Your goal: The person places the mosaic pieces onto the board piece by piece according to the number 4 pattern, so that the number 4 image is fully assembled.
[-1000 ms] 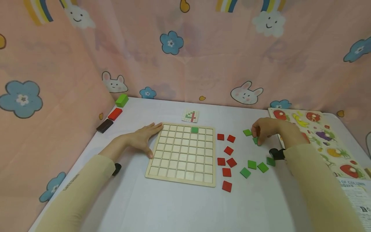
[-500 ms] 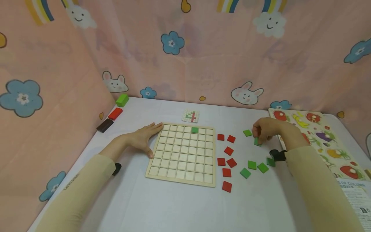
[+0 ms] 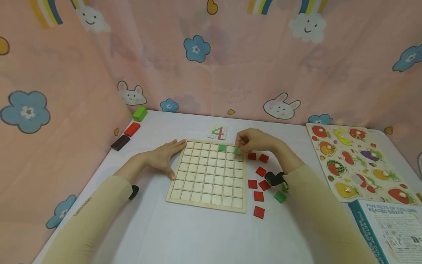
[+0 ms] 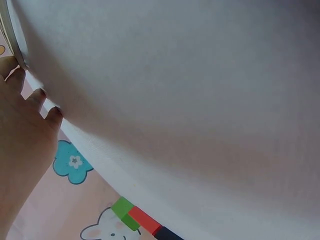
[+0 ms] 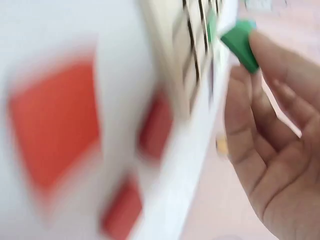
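Observation:
A pale wooden grid board (image 3: 173, 194) lies on the white table, with one green tile (image 3: 222, 147) set in its top row. My left hand (image 3: 165, 157) rests at the board's left edge, fingers spread and thumb on the frame. Over the top right corner, my right hand (image 3: 255, 140) pinches a green square tile (image 5: 241, 46) between thumb and fingers. Several red tiles (image 3: 259, 196) lie just right of the board. Beyond them is a loose green tile (image 3: 280, 197); the right forearm hides others near it.
A small pattern card (image 3: 217, 131) lies behind the board. Green (image 3: 140, 114), red (image 3: 132, 129) and black (image 3: 120, 143) blocks line the left table edge. On the right are a fruit puzzle board (image 3: 359, 161) and a printed box (image 3: 389, 227). A pink patterned curtain (image 3: 230, 66) surrounds the table.
My right hand has picked up a green tile from the far right group and carried it left to the board's top right corner. The left hand has stayed in place.

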`<state>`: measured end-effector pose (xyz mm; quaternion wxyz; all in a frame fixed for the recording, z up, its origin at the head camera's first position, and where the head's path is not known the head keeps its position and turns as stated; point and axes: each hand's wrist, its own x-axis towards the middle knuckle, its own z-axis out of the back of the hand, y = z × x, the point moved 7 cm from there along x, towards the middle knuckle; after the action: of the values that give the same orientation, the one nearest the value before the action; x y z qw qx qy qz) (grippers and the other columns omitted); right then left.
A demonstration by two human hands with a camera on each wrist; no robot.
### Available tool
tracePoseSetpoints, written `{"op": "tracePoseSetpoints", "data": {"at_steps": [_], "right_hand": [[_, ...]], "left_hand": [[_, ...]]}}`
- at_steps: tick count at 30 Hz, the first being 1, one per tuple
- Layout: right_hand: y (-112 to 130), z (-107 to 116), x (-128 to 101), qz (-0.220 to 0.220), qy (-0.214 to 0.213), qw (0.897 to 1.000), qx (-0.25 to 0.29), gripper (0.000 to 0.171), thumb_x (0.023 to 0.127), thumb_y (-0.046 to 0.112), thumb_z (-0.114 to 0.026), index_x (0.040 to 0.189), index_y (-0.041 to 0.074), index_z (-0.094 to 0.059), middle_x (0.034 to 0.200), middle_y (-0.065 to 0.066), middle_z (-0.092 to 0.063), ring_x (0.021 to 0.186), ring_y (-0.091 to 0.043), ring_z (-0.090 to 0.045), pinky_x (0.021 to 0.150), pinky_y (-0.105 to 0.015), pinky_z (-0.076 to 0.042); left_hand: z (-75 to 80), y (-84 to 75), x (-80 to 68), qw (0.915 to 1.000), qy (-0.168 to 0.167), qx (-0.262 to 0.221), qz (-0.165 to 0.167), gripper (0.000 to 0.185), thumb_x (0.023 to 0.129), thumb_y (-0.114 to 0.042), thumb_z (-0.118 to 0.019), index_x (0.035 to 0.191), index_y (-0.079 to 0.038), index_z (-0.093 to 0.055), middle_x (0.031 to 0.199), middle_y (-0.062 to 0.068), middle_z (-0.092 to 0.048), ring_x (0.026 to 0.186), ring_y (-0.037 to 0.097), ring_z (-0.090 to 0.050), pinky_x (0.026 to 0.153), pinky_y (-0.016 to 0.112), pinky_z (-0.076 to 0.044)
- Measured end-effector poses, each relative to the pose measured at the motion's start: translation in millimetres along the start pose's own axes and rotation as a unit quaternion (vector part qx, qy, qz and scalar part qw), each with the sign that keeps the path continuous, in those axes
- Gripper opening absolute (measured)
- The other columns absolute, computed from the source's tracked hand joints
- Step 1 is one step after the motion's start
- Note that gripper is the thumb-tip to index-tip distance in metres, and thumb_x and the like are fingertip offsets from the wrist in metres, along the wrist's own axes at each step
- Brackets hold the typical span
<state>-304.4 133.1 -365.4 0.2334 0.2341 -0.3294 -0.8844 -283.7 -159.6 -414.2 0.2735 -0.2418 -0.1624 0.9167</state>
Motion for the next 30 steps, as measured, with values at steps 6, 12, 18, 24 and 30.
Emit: {"op": "tracePoseSetpoints", "data": {"at_steps": [6,12,18,24,30], "right_hand": [[28,-25,34,0.018,-0.055,0.998,0.010,0.014,0.085,0.015,-0.076,0.098,0.010,-0.072,0.084,-0.003,-0.066,0.080,-0.016,-0.056,0.073,-0.026,-0.047],[45,-42,46,0.001,-0.087,0.996,-0.015,0.010,0.086,0.010,-0.075,0.095,0.009,-0.075,0.092,-0.006,-0.073,0.086,-0.018,-0.063,0.077,-0.027,-0.053],[51,-46,48,0.000,-0.107,0.993,-0.052,0.006,0.083,0.008,-0.077,0.089,0.008,-0.077,0.089,-0.005,-0.076,0.085,-0.017,-0.067,0.083,-0.032,-0.057],[48,-45,46,0.011,-0.097,0.992,-0.083,0.015,0.084,0.013,-0.077,0.098,0.008,-0.077,0.093,-0.006,-0.074,0.084,-0.017,-0.065,0.078,-0.031,-0.055],[18,-14,24,-0.017,-0.095,0.991,-0.093,0.026,0.086,0.013,-0.072,0.112,0.009,-0.072,0.101,-0.011,-0.069,0.089,-0.023,-0.061,0.075,-0.032,-0.051]], "left_hand": [[0.9,-1.2,-0.7,1.0000,-0.004,-0.003,0.000,0.137,0.057,-0.045,-0.092,0.160,-0.013,-0.008,0.170,0.003,-0.001,0.157,0.037,0.004,0.126,0.061,-0.005],[0.1,-2.7,0.3,1.0000,-0.002,0.000,-0.008,0.136,0.058,-0.047,-0.091,0.160,-0.012,-0.008,0.170,0.005,0.000,0.157,0.038,0.004,0.125,0.062,-0.005],[0.5,-1.4,-0.6,1.0000,-0.004,-0.006,-0.001,0.136,0.058,-0.046,-0.091,0.160,-0.013,-0.008,0.170,0.004,0.000,0.157,0.038,0.004,0.125,0.064,-0.004],[-0.3,-0.1,-2.1,0.9999,-0.005,-0.008,-0.002,0.136,0.059,-0.046,-0.091,0.160,-0.012,-0.008,0.170,0.006,0.000,0.156,0.039,0.004,0.125,0.064,-0.004],[-0.1,-0.4,-2.4,0.9999,-0.005,-0.012,-0.009,0.136,0.059,-0.046,-0.091,0.160,-0.011,-0.008,0.170,0.006,0.000,0.156,0.040,0.004,0.125,0.063,-0.003]]}}
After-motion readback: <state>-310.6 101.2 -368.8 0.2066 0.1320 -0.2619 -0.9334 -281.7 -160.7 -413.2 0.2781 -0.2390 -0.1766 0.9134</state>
